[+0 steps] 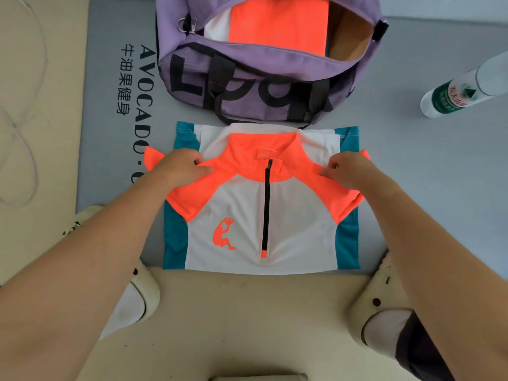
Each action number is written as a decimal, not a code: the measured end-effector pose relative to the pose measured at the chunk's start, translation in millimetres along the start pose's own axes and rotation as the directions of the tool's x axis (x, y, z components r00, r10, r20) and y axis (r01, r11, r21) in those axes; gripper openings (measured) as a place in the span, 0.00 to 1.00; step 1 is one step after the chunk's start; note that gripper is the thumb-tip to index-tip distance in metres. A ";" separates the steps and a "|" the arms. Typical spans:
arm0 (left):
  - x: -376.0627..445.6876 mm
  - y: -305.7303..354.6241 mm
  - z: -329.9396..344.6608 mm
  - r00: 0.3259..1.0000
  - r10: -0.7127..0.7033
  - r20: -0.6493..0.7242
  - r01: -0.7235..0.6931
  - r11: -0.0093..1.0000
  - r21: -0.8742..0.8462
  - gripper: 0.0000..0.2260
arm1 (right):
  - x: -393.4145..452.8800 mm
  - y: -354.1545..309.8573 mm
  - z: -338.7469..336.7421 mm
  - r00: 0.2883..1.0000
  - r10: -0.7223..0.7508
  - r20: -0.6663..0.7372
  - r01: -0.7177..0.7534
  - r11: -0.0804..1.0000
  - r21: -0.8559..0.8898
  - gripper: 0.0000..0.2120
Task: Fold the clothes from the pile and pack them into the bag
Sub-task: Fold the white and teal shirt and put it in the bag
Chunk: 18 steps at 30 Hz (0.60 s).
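— Shirt (pixel 264 215) first: who has hold of it, and how?

— Both hands. The left hand (pixel 180 167) pinches the orange shoulder fabric on its side between thumb and curled fingers, and the right hand (pixel 347 169) pinches the opposite orange shoulder the same way. Each grip is closed on cloth.

— Where does the shirt lie?

— Flat on the grey mat (pixel 110 133), front up, with its black zipper (pixel 266 204) running down the middle and an orange figure print (pixel 224 233) beside it. White body, teal side panels, sleeves tucked in. Its near hem sits at the mat's edge, between the person's two pale shoes (pixel 145 292).

— And the bag?

— The purple bag (pixel 192 72) stands just beyond the collar, mouth open, with a folded orange garment (pixel 277 20) inside it.

— Anything else around?

— A plastic bottle (pixel 461 86) lies on its side to the right, well apart from the shirt.
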<state>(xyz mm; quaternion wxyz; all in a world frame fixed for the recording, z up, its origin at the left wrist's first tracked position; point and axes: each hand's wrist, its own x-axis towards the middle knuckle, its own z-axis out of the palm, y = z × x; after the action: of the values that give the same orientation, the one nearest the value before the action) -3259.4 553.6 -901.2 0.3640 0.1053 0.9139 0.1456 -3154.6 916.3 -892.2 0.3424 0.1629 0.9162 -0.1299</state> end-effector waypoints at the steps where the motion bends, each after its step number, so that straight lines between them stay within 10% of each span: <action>1: 0.8 4.8 1.1 1.000 -0.007 -0.018 0.006 1.000 -0.026 0.14 | 1.0 -3.3 1.3 1.000 0.009 -0.029 -0.008 0.999 0.043 0.17; 7: 10.0 35.1 9.2 0.987 -0.124 -0.099 0.108 0.982 -0.153 0.20 | 6.5 -34.0 13.4 0.974 0.131 -0.185 -0.039 0.901 0.432 0.18; 12: 11.7 40.4 8.7 0.977 -0.103 -0.185 0.066 0.979 -0.194 0.11 | 10.9 -38.8 11.0 0.991 0.073 -0.109 -0.034 0.945 0.324 0.10; 18: 7.4 37.5 3.1 0.871 0.050 -0.489 -0.130 0.983 -0.132 0.15 | 7.2 -35.6 -4.0 0.908 0.042 -0.418 0.137 0.911 0.390 0.18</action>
<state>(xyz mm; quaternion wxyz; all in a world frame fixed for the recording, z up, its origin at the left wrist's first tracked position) -3259.4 591.5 -895.2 0.1243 0.0785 0.9551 0.2572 -3175.8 886.7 -889.6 0.0936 0.2322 0.9237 -0.2900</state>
